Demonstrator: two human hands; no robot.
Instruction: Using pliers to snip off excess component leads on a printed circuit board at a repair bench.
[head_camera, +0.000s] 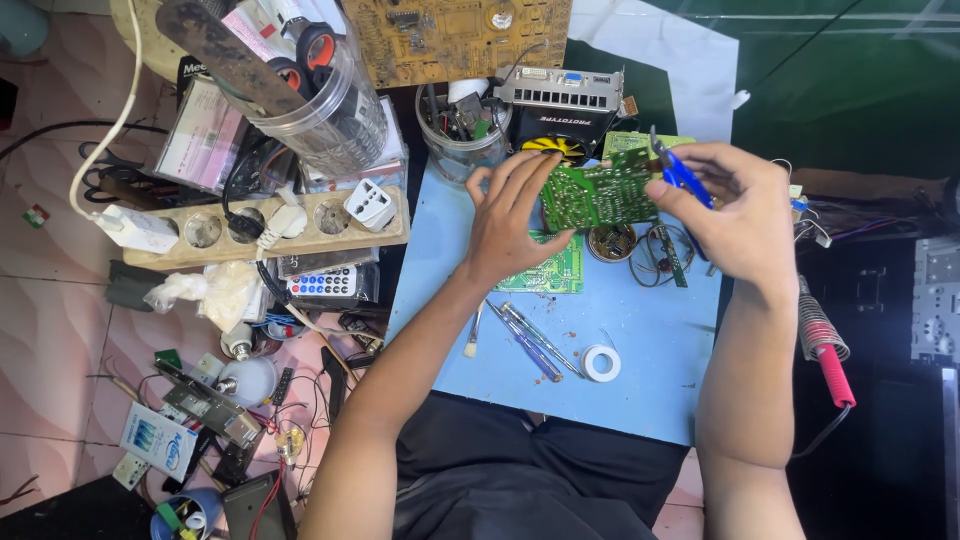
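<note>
head view, looking down on a blue worktop (640, 330) that the seated person works over. the left hand (510, 215) holds a green circuit board (598, 195) up off the worktop by its left edge, fingers (530, 170) long and lightly spread against the board, thumb underneath. the right hand (745, 215) meets the board's right edge, its fingers curled and pinching a pair of blue-handled cutters (682, 175) whose tip points at the board's top corner.

risk, as a judgement: the board is gripped at one edge only, so pressure from the cutters could twist it out of the left hand; the tip also sits close to the left fingertips, and a slip could nick them or cut a lead that was not meant.

counts: one board in hand; one second green board (550, 275) flat on the worktop below it; one roll of solder wire (600, 362); two slim screwdrivers (530, 338) lying side by side; one small brush (471, 338); one red-handled soldering iron (828, 355) in its coil stand to the right; one beige power strip (265, 228) to the left.
</note>
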